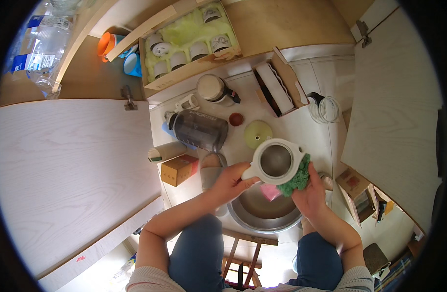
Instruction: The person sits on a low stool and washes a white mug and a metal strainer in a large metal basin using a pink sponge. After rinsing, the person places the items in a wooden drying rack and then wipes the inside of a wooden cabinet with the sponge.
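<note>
My left hand (232, 182) grips the short handle of a white tea strainer (276, 160) with a round mesh in its middle. My right hand (312, 193) holds a crumpled green scrubbing cloth (296, 180) against the strainer's right rim. Beneath both hands stands a round metal basin (241, 218) with cloudy water (263, 208) in it. Something pink (270, 191), perhaps a cloth or sponge, shows just under the strainer; its far part is hidden. A pale yellow-green round lid (257, 133) lies on the floor beyond the strainer.
A large dark plastic bottle (201, 129), a lidded jug (210, 87), a small red-brown cup (236, 119) and a cardboard box (176, 169) stand or lie on the tiles. Foam-packed cups fill a box (183, 79) on the shelf. Open cabinet doors (73, 146) flank me.
</note>
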`<state>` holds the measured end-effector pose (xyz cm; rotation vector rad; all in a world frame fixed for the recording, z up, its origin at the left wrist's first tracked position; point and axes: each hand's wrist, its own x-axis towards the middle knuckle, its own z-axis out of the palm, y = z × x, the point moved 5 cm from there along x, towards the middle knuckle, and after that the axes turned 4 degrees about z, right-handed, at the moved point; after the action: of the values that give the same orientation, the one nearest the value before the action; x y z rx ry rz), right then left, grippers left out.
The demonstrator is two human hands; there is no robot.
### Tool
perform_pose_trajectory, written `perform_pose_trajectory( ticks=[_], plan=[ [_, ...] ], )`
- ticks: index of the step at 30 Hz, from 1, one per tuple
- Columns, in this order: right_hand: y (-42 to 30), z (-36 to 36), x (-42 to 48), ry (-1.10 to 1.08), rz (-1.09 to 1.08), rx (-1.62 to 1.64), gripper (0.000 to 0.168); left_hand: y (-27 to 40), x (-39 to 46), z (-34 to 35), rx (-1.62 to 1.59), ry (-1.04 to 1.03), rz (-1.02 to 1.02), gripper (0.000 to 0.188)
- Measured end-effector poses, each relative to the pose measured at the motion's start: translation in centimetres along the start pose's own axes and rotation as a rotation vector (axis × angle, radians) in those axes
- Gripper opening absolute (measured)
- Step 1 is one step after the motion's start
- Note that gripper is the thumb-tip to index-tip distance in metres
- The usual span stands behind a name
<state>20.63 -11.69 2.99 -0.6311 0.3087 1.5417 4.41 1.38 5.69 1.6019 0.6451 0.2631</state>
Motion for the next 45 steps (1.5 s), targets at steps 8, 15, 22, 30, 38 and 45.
perform_pose_trajectory(
  ticks=[8, 15, 22, 30, 38, 45],
  plan=[
    [-2.3, 1.8, 2.2, 0.044, -0.344, -0.450, 0.054, -3.8, -2.3, 1.7, -0.684, -0.117, -0.362, 0.029],
    [-2.2, 0.1, 4.7, -0.070, 0.175, -0.120, 0.051, -3.8, -2.3, 2.4, -0.823, -0.145, -0.368, 0.021],
    [1.9, -1.5, 4.4, 0.012, 0.566, 0.311, 0.045, -1.4, 0.3, 2.0, -0.097, -0.258, 0.085, 0.020],
    [2.4, -5.5, 2.1, 0.118, 0.437, 0.229, 0.040, 0.6, 0.7, 1.4, 0.387, -0.188, 0.299, 0.026],
    [-0.3, -6.7, -0.6, 0.152, 0.407, 0.136, 0.044, -2.9, -0.8, -1.4, 0.340, -0.013, 0.009, 0.028],
    [-5.3, -7.0, 0.5, 0.323, -0.330, -1.334, 0.034, -6.0, -2.7, -0.8, 0.050, -0.008, -0.269, 0.022]
  ],
)
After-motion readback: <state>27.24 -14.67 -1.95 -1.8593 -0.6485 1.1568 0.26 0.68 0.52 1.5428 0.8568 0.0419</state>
